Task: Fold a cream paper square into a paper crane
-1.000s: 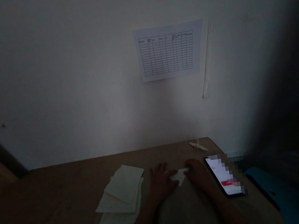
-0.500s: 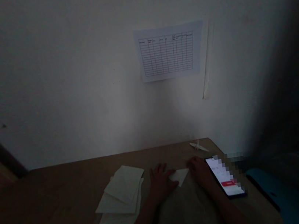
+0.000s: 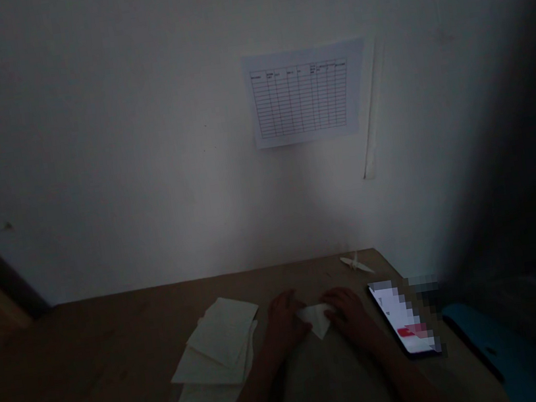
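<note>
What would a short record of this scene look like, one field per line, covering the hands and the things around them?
Left hand: fingers touching the left side of the folded paper
Right hand: fingers touching its right side
Folded paper shape: pale, pointed toward the person
Left of hands: overlapping loose sheets
Right of hands: phone, screen lit, partly pixelated
Near table's far right corner: small pale object
Wall: printed grid sheet, text unreadable
Light: dim

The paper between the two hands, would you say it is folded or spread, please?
Folded: the paper narrows to a point toward the person, with a faint crease down it.
</note>
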A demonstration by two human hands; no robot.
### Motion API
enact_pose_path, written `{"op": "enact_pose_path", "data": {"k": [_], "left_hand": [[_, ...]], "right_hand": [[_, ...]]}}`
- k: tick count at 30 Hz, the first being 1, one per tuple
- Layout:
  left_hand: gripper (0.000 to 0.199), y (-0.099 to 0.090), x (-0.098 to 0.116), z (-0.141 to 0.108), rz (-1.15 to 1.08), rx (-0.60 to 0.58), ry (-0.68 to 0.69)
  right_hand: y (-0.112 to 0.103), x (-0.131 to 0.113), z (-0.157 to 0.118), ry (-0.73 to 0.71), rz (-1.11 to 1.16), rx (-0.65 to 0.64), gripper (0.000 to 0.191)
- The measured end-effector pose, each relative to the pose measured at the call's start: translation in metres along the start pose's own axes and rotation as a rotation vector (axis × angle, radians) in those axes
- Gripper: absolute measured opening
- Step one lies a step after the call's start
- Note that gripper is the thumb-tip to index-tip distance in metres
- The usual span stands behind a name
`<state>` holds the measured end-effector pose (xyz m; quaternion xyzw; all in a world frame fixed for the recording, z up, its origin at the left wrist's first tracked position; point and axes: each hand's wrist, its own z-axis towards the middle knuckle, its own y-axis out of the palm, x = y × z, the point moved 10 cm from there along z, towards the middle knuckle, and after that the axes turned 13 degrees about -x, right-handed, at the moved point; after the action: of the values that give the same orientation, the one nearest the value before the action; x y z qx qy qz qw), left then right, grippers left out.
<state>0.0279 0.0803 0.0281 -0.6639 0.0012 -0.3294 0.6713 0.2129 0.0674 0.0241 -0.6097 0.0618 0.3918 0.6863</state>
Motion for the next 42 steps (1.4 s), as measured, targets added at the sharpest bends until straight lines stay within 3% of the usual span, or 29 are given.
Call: {"op": "enact_pose_path", "data": {"k": [7, 12, 15, 21, 27, 35, 42], "left_hand": [[0.036, -0.014, 0.014, -0.004, 0.012, 0.156, 0.113], [0.054, -0.024, 0.009, -0.008, -0.034, 0.227, 0.086], [0.053, -0.026, 0.002, -0.009, -0.104, 0.258, 0.046], [0.020, -0.006, 0.014, -0.002, -0.128, 0.142, 0.091], [0.033, 0.008, 0.029, 0.001, -0.070, -0.021, 0.087], [0.036, 0.003, 0.030, -0.001, -0.072, -0.003, 0.074], [0.033, 0.008, 0.025, 0.000, -0.136, 0.031, 0.073]], "right_hand": [[0.000, -0.001, -0.002, -0.035, 0.054, 0.047, 0.019], [-0.011, 0.005, -0.005, 0.023, 0.195, 0.152, 0.014], [-0.016, 0.013, -0.006, 0.092, 0.292, 0.204, 0.019], [-0.010, 0.024, -0.004, 0.198, 0.416, 0.167, 0.027], [0.007, 0.013, 0.000, 0.164, 0.501, 0.034, 0.028], [0.005, -0.005, 0.000, 0.096, 0.589, 0.005, 0.028], [0.008, -0.003, 0.003, 0.077, 0.563, -0.022, 0.027]]}}
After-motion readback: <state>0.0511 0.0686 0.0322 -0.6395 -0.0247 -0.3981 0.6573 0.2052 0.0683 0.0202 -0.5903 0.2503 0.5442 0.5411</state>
